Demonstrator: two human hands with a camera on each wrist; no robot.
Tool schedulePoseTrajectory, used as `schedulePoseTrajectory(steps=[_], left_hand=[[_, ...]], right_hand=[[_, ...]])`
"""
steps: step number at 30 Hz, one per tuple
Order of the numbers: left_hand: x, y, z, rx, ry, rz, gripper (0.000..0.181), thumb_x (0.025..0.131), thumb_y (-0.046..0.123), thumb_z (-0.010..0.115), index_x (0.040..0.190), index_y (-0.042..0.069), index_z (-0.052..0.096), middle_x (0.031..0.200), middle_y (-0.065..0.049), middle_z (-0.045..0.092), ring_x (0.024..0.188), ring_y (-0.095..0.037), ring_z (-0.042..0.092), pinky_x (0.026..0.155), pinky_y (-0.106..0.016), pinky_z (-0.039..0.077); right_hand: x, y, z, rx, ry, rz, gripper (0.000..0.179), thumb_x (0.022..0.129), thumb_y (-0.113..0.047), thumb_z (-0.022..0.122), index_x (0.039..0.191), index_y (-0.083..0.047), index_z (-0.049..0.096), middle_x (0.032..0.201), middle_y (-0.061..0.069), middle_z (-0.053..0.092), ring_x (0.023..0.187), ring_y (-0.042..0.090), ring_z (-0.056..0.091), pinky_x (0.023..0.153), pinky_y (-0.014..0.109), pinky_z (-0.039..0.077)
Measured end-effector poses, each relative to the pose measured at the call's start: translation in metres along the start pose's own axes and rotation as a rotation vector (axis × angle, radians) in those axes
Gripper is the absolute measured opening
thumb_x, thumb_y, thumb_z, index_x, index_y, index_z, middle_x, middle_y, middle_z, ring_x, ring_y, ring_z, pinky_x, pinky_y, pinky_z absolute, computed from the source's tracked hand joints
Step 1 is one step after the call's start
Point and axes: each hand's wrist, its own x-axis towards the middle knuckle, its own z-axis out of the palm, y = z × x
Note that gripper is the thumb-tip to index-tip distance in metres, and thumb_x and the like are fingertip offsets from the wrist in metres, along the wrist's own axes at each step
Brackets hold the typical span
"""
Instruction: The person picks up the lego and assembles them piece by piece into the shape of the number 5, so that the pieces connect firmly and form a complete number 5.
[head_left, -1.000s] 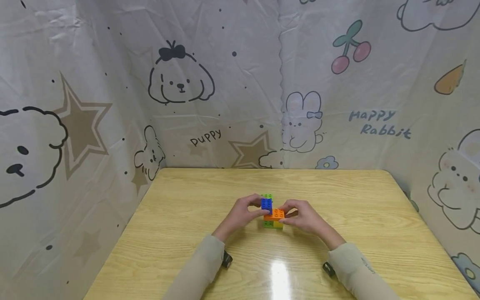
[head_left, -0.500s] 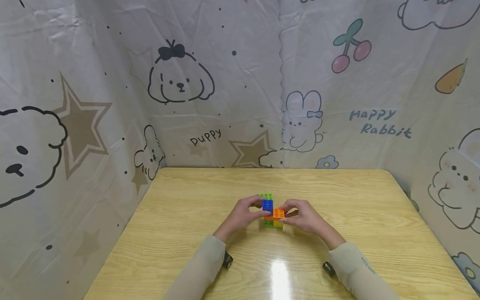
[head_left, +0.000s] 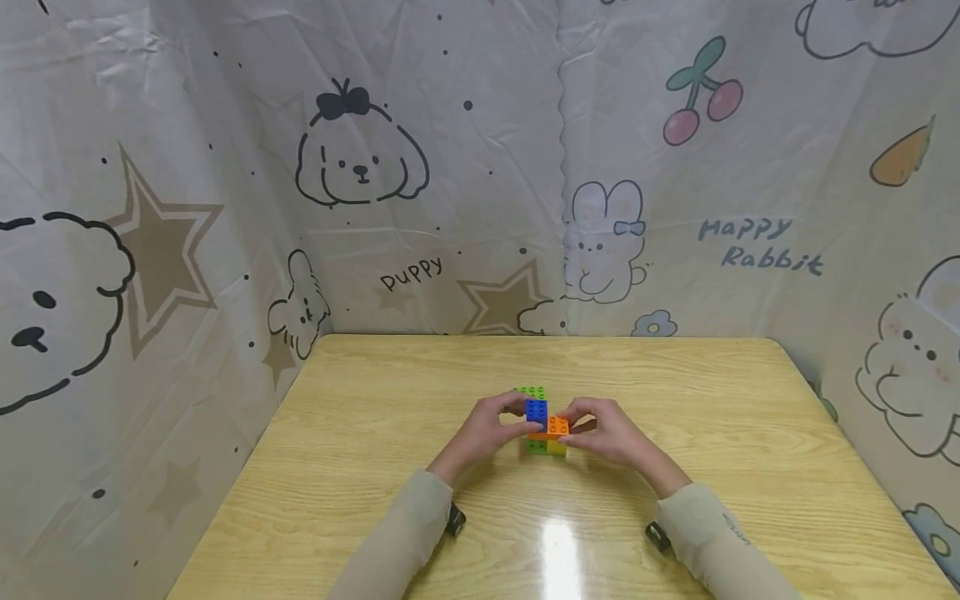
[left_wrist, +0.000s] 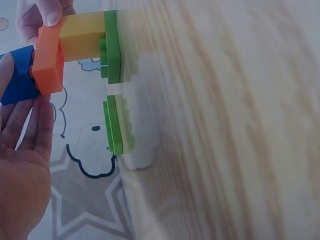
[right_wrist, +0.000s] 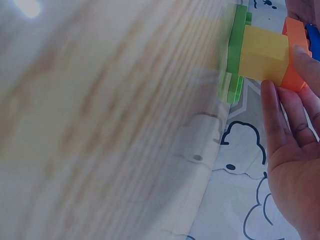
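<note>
A small stack of toy building bricks stands on the wooden table: a flat green brick point(left_wrist: 113, 47) below, a yellow brick point(right_wrist: 264, 52) on it, an orange brick point(head_left: 558, 427) across the top. My left hand point(head_left: 486, 427) pinches a blue brick point(head_left: 536, 412) at the orange brick's left end. Orange studs show between these two in the left wrist view, so the blue one looks not fully pressed down. My right hand point(head_left: 603, 429) grips the orange brick between thumb and fingers at its right end. The left fingers partly cover the blue brick.
A second flat green brick point(left_wrist: 113, 125) lies on the table point(head_left: 360, 433) behind the stack, apart from it. Printed cloth point(head_left: 450, 167) hangs along the table's back and sides. Black wrist devices point(head_left: 455, 520) show at both sleeves.
The blue brick has shifted slightly right and down over the orange brick with my left fingers. My right hand and the stack have hardly moved.
</note>
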Motion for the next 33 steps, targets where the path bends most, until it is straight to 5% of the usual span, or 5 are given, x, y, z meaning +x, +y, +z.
schedulePoseTrajectory(steps=[33], left_hand=[[0.0013,0.0007,0.0034,0.028,-0.006,0.004,0.042,0.098,0.039,0.071,0.133,0.016,0.067,0.113,0.002,0.074,0.106,-0.013,0.066,0.100,-0.039,0.056]], right_hand=[[0.0023,0.0032,0.0006,-0.011,0.005,0.028,0.018,0.087,-0.013,0.084,0.103,-0.014,0.074,0.105,0.003,0.071,0.100,0.022,0.068,0.084,0.028,0.062]])
